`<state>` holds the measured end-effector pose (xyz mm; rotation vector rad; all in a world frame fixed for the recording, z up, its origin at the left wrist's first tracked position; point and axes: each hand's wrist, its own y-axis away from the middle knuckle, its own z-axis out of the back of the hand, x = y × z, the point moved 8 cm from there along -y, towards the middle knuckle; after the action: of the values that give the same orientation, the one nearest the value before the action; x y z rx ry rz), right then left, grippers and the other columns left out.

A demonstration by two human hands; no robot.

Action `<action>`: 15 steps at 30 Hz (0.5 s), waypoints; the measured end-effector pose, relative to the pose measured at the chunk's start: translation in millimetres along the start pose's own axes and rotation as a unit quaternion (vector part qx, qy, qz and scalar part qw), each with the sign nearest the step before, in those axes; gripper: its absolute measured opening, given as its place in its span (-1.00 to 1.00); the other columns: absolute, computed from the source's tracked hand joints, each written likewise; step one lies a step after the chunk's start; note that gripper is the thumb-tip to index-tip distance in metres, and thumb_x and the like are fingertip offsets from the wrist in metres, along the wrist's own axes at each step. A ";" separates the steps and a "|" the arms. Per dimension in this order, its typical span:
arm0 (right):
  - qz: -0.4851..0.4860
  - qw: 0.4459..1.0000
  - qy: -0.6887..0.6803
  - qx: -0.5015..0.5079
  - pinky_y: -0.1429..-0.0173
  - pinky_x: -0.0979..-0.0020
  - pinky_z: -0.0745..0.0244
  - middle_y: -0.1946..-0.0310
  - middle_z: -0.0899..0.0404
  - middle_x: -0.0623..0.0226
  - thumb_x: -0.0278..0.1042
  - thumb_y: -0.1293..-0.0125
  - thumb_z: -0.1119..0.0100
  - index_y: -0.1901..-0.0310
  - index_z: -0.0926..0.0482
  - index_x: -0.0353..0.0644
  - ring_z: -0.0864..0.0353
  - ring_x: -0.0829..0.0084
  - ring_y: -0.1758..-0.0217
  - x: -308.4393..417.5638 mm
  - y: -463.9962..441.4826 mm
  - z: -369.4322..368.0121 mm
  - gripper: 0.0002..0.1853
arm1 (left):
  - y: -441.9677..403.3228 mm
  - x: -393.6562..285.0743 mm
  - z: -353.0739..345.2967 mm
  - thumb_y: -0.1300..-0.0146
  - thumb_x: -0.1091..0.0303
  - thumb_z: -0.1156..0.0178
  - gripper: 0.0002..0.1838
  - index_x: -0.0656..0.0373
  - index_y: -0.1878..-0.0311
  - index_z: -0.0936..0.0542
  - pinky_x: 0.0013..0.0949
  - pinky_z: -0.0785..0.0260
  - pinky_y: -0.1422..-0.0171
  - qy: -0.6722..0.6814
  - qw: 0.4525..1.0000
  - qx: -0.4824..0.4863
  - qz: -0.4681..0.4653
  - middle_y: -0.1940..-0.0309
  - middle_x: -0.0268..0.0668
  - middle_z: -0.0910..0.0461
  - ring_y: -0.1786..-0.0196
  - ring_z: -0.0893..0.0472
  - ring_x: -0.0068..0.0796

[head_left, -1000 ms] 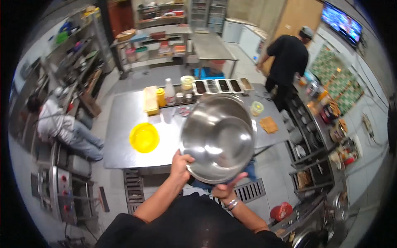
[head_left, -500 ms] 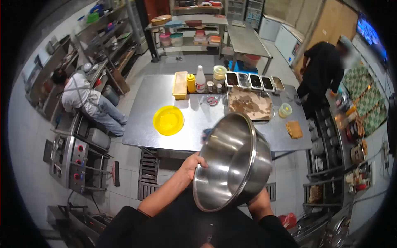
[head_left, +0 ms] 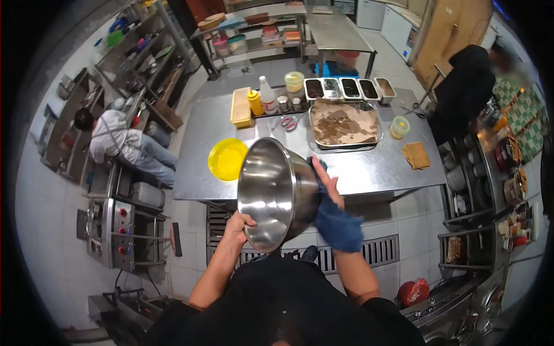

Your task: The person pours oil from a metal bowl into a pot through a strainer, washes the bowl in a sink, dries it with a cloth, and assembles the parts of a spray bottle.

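A large steel bowl (head_left: pixel 268 196) is tilted on its side in front of me, its opening facing left. My left hand (head_left: pixel 238 226) grips the rim at the lower left, thumb inside. Against the bowl's outer right side, my right hand (head_left: pixel 330 187) holds a blue cloth (head_left: pixel 340 226), which hangs over the palm and wrist; some fingers show above it. Behind the bowl stands the steel table (head_left: pixel 196 167), with a yellow bowl (head_left: pixel 227 160) at the left and a tray of brown-stained paper (head_left: pixel 344 124) to the right.
Sauce bottles (head_left: pixel 267 95), red-handled scissors (head_left: pixel 288 122), metal food pans (head_left: pixel 350 88), a lidded tub (head_left: pixel 399 127) and a folded brown cloth (head_left: pixel 416 155) are on the table. One person (head_left: pixel 124 141) bends at the left counter; another person (head_left: pixel 464 89) stands at the right.
The bowl has moved left and turned further on its side. My right hand has come out from behind it, with the blue cloth now in plain view. The right-hand person leans more toward the counter.
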<state>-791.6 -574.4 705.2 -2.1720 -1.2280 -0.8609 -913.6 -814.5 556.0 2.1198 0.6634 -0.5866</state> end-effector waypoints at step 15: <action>-0.341 0.925 -0.119 0.120 -0.14 0.30 -0.52 -0.05 -0.59 0.20 0.19 -0.52 0.18 -0.18 -0.48 -0.26 -0.59 0.27 -0.06 -141.5 64.7 42.9 -0.39 | 12.5 34.5 -43.6 0.30 0.84 0.03 -0.53 0.19 0.23 -0.38 -0.22 -0.45 0.47 -0.102 0.984 -0.141 -0.043 0.44 -0.19 -0.44 0.46 -0.51 -0.26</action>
<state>-778.8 -655.1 566.0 -1.6850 -2.1559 -0.6501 -872.0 -777.0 566.3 1.7480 0.6806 -0.7025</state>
